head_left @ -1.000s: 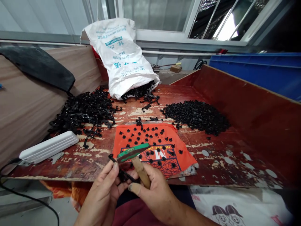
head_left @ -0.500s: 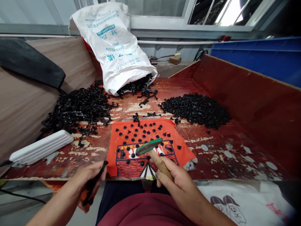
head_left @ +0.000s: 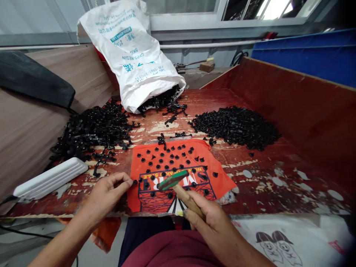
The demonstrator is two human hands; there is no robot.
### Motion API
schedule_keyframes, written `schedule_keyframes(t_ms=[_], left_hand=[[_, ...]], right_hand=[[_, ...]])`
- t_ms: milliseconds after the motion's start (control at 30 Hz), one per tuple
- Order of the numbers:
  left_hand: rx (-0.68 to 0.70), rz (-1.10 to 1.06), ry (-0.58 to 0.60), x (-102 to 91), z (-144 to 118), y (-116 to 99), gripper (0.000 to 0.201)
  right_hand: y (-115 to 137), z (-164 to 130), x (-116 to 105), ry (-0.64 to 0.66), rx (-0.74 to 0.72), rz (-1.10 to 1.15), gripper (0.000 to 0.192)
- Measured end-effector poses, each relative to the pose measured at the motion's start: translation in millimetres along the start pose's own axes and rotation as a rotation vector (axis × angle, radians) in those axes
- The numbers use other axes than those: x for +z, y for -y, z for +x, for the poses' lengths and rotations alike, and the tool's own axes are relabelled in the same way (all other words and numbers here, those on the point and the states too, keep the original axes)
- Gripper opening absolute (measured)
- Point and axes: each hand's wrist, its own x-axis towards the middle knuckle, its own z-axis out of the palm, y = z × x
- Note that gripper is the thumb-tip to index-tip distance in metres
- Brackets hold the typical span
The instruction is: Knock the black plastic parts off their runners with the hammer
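My right hand (head_left: 207, 217) grips the wooden handle of a small tool with a green-wrapped blade (head_left: 172, 179), held over the near part of an orange cloth (head_left: 219, 178). Several small black plastic caps (head_left: 172, 154) lie scattered on that cloth. My left hand (head_left: 107, 193) rests at the cloth's left edge with thumb and forefinger stretched out. Their tips are right beside one black cap (head_left: 135, 181), and nothing shows inside the hand.
A heap of black sprue frames (head_left: 91, 129) lies at the left and a mound of loose black caps (head_left: 236, 128) at the right. A white sack (head_left: 133, 52) spills more frames at the back. A white plastic case (head_left: 48, 178) sits near left; red board walls (head_left: 292, 107) fence the worn tabletop.
My left hand held a black sprue frame, swung it down off the table's front left, and has come back without it to the cloth's edge. My right hand keeps the tool.
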Motion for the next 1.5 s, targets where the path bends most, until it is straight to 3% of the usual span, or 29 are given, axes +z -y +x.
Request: schedule_keyframes(t_ms=[333, 633, 967, 1300, 1500], left_hand=[[0.025, -0.096, 0.050, 6.7, 12, 8, 0.036], [0.242, 0.268, -0.020, 1.2, 19, 15, 0.033], [0.199, 0.152, 0.001, 1.9, 19, 19, 0.035], [0.364, 0.461, -0.067, 1.5, 17, 8, 0.033], [0.370, 0.505, -0.087, 2.2, 15, 5, 0.034]], right_hand=[[-5, 1, 2, -0.003, 0.007, -0.066, 0.028], [-11, 2, 4, 0.015, 0.027, -0.034, 0.028], [-8, 0, 3, -0.014, 0.050, -0.080, 0.025], [-4, 2, 3, -0.008, 0.048, -0.084, 0.032], [19, 3, -8, 0.037, -0.057, -0.286, 0.046]])
